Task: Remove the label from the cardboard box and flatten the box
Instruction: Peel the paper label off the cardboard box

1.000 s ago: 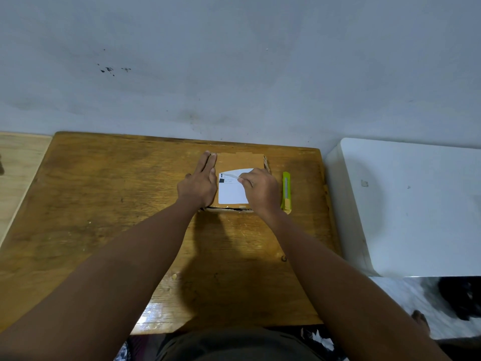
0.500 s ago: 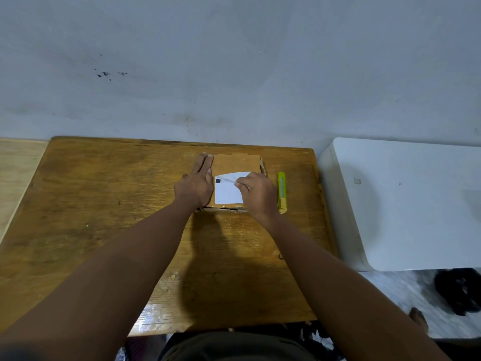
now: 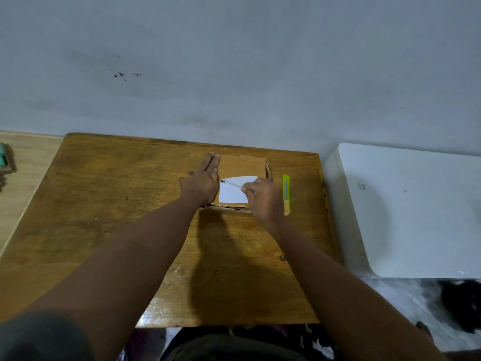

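Your left hand (image 3: 201,185) lay flat and wide against the cardboard box (image 3: 243,166). Your right hand (image 3: 263,199) pinched the label (image 3: 231,195), its far corner peeled up off the box. A green cutter (image 3: 286,191) lay just right of the box.

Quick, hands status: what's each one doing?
Left hand: open, flat, pressing the box.
Right hand: closed, pinching the label, its top edge peeled up.

I see the counter (image 3: 109,204) bare from 7 to 10 o'clock of the box (image 3: 242,165), wide room for hands there. At 6 o'clock the counter is open too, crossed only by both forearms. At 3 o'clock a green cutter (image 3: 286,190) lies just beside the box, narrowing that side. Past it a white cabinet (image 3: 406,209) blocks. At 12 o'clock the wall (image 3: 234,74) closes in near the box.
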